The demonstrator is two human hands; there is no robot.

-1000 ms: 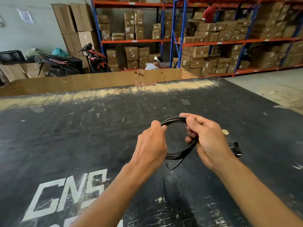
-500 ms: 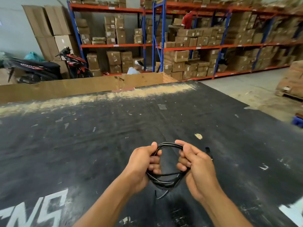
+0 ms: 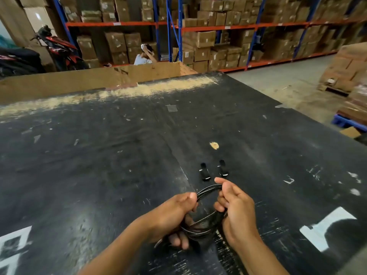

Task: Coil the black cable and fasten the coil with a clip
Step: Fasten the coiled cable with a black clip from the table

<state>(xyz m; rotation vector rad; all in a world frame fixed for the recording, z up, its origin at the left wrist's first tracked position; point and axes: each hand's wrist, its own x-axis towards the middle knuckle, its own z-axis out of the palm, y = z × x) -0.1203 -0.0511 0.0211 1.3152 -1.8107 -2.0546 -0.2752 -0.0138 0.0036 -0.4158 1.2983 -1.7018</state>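
Note:
A black cable (image 3: 206, 221) is wound into a small coil that I hold just above the black table (image 3: 99, 165). My left hand (image 3: 174, 215) grips the coil's left side with its fingers curled round the strands. My right hand (image 3: 236, 209) holds the right side, thumb and fingers closed on the loop. Two small black clips lie on the table just beyond my hands: one clip (image 3: 205, 172) on the left, the other clip (image 3: 222, 168) on the right. A loose cable end pokes out below my left hand.
A low cardboard wall (image 3: 79, 82) runs along the table's far edge. Behind it a person (image 3: 145, 54) sits before blue and orange shelves (image 3: 218, 28) stacked with boxes. A motorbike (image 3: 57, 46) stands at the back left. Pallets of boxes (image 3: 349, 70) stand on the right.
The view has swung right and down, so both clips now show beyond my hands. Both hands have kept hold of the coil, which now looks tighter and sits lower.

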